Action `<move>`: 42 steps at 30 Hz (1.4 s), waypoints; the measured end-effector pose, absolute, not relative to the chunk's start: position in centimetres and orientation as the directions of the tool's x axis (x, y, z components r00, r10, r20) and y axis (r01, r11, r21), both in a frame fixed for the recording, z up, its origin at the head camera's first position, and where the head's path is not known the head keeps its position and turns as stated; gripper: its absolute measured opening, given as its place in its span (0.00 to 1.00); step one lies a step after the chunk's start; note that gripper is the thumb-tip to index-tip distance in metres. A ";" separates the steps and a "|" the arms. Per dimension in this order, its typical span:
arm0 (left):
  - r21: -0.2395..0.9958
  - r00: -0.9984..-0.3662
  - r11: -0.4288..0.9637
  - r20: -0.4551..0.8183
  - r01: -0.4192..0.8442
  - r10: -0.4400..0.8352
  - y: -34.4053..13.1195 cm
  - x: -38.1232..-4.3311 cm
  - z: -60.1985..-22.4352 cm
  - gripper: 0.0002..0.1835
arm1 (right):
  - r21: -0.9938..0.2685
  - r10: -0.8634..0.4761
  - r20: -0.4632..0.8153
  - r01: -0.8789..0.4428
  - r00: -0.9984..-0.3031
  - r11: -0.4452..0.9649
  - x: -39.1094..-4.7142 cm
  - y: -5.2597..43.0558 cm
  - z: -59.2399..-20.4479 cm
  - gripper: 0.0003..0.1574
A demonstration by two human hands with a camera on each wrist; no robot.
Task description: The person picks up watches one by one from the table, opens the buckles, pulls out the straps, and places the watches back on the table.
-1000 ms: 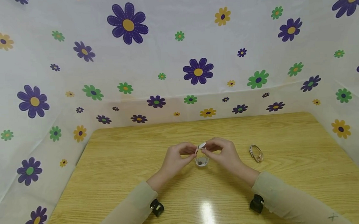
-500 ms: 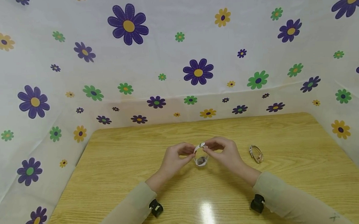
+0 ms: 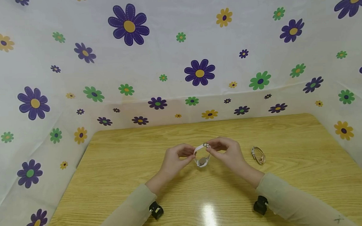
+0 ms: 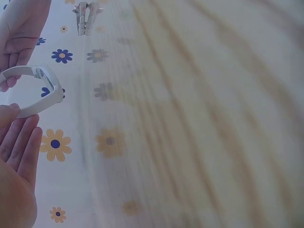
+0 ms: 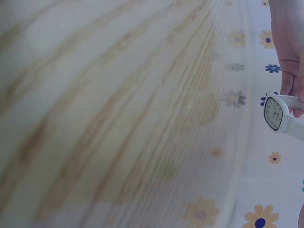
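Observation:
A white wristwatch (image 3: pixel 202 161) is held up over the table in the head view, its strap curved into a loop above the case. My left hand (image 3: pixel 177 159) pinches the left side of the strap between thumb and fingers. On the other side my right hand (image 3: pixel 227 152) pinches the strap near its metal buckle (image 3: pixel 206 145). The right wrist view shows the watch's pale dial (image 5: pixel 273 113) with dark numerals. In the left wrist view the white case (image 4: pixel 56 90) hangs between the two hands, sideways on.
A second, metallic watch (image 3: pixel 258 155) lies on the wooden table (image 3: pixel 126 181) to the right of my right hand. A white flowered cloth (image 3: pixel 164 50) stands around the table's back and sides. A dark wrist camera (image 3: pixel 156 210) sits below each sleeve.
The watch has turned in my hands. The white strap end that stuck up at the top has given way to the metal buckle, and the case has swung slightly left.

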State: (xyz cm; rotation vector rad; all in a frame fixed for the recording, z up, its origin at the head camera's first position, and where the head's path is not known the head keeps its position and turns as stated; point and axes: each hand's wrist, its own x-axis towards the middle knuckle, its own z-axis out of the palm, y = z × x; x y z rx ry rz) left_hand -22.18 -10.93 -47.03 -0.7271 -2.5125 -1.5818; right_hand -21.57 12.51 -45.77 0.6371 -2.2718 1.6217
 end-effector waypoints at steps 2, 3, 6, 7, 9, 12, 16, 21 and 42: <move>0.834 -0.886 0.347 0.312 0.429 0.344 -11.0 -22.2 -47.0 0.11 | -0.825 -0.184 0.463 -0.497 -0.867 0.268 -21.6 12.5 -45.8 0.11; 0.837 -0.887 0.343 0.311 0.426 0.343 -11.0 -22.2 -47.0 0.11 | -0.829 -0.179 0.459 -0.492 -0.870 0.265 -21.6 12.5 -45.8 0.12; 0.847 -0.890 0.329 0.307 0.417 0.336 -11.0 -22.2 -47.0 0.11 | -0.844 -0.165 0.443 -0.472 -0.881 0.255 -21.6 12.6 -45.8 0.11; 0.852 -0.892 0.323 0.306 0.413 0.334 -11.0 -22.2 -47.0 0.11 | -0.852 -0.160 0.433 -0.460 -0.887 0.251 -21.6 12.6 -45.8 0.11; 0.860 -0.895 0.311 0.303 0.405 0.327 -11.0 -22.2 -46.9 0.11 | -0.866 -0.150 0.409 -0.435 -0.900 0.245 -21.7 12.7 -45.8 0.12; 0.873 -0.902 0.293 0.298 0.389 0.312 -11.1 -22.2 -46.9 0.12 | -0.886 -0.143 0.373 -0.398 -0.917 0.238 -21.7 12.8 -45.8 0.12; 0.896 -0.917 0.263 0.282 0.357 0.283 -11.2 -22.2 -46.9 0.13 | -0.903 -0.139 0.338 -0.362 -0.931 0.230 -21.7 12.9 -45.9 0.13; 0.921 -0.934 0.232 0.255 0.313 0.248 -11.4 -22.3 -47.0 0.15 | -0.915 -0.132 0.312 -0.335 -0.941 0.225 -21.9 13.1 -46.0 0.14; 0.998 -0.999 -0.067 0.023 0.021 0.034 -12.2 -22.7 -48.5 0.11 | -0.995 -0.120 0.083 -0.090 -0.989 0.050 -22.9 14.6 -47.3 0.27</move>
